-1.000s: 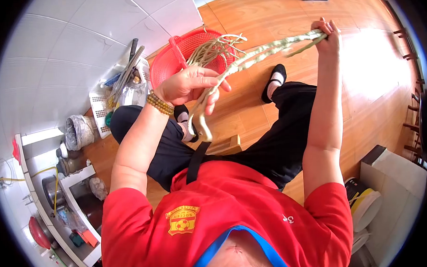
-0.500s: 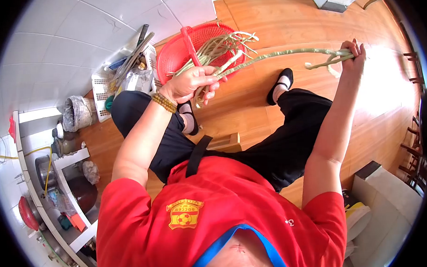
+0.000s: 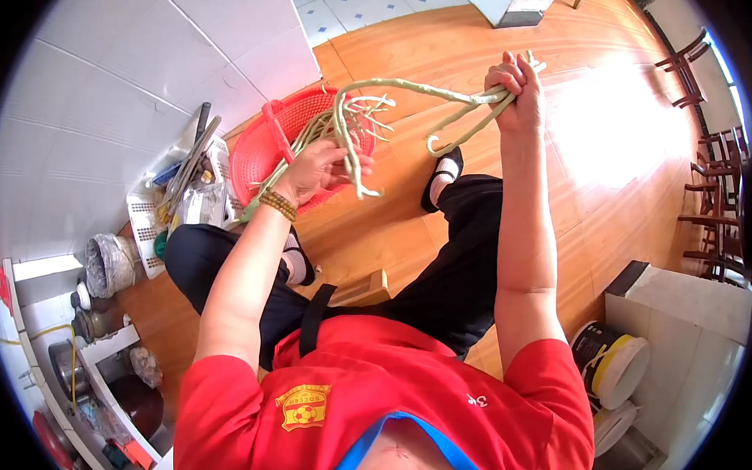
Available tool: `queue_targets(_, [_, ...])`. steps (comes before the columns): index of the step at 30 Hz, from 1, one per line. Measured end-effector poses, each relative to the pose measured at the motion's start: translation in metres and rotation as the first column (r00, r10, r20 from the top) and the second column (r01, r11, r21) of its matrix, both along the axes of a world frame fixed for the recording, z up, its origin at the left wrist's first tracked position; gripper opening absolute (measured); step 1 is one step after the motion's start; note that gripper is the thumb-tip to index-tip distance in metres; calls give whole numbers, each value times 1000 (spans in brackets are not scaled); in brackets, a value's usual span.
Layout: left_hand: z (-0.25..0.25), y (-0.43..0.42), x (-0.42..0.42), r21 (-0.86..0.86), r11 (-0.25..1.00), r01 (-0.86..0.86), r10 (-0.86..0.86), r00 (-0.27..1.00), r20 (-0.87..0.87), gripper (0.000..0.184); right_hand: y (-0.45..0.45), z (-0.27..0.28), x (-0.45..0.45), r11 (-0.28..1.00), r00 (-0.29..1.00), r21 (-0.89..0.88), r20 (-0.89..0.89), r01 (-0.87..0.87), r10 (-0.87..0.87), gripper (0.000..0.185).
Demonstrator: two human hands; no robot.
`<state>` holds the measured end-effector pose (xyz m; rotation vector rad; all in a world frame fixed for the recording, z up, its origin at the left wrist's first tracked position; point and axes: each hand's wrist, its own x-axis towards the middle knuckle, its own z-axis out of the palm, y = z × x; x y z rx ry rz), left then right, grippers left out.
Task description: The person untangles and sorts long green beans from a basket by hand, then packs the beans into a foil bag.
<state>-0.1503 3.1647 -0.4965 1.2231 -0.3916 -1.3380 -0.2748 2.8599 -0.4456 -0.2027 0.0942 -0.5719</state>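
Note:
My right hand (image 3: 516,93) is closed around a few pale green long beans (image 3: 467,107), raised above the floor. One of them arches over to the left, and its lower end hangs by the fingers of my left hand (image 3: 317,169). That hand, with a beaded bracelet at the wrist, appears to pinch this bean near its end. Below and behind my left hand is a red plastic basket (image 3: 253,156) with a handle, holding more long beans (image 3: 363,115). My left hand partly hides the basket's near side.
Against the wall at left, a white crate (image 3: 148,230) holds tools and bags beside a bagged bin (image 3: 110,265). Shelves with pots line the lower left. A bucket (image 3: 608,359) stands at lower right, and wooden chairs (image 3: 715,223) are along the right.
My right hand has moved left, closer to my left hand, so the stretched bean now bends into an arch. The whole view has shifted, bringing the bucket and chairs further in.

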Motion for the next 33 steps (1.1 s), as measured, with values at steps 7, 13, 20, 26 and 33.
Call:
queue_targets(7, [-50, 22, 31, -17, 905, -426, 408, 853, 326, 27, 7, 6, -1, 1000, 999, -28, -52, 6, -7, 15])
queue_targets(13, [-15, -67, -12, -305, 951, -57, 228, 795, 563, 29, 28, 7, 16, 995, 994, -27, -51, -97, 95, 15])
queue_targets(20, [-42, -79, -24, -382, 924, 30, 119, 925, 361, 17, 19, 5, 12, 990, 994, 90, 1, -107, 107, 16])
queue_targets(26, [-36, -81, -37, -274, 962, 4, 53, 978, 200, 17, 21, 5, 18, 982, 995, 160, 11, -103, 103, 18])
queue_targets(33, [-25, -94, -42, -256, 964, -66, 183, 866, 465, 30, 29, 12, 19, 967, 977, 149, 98, -205, 192, 20])
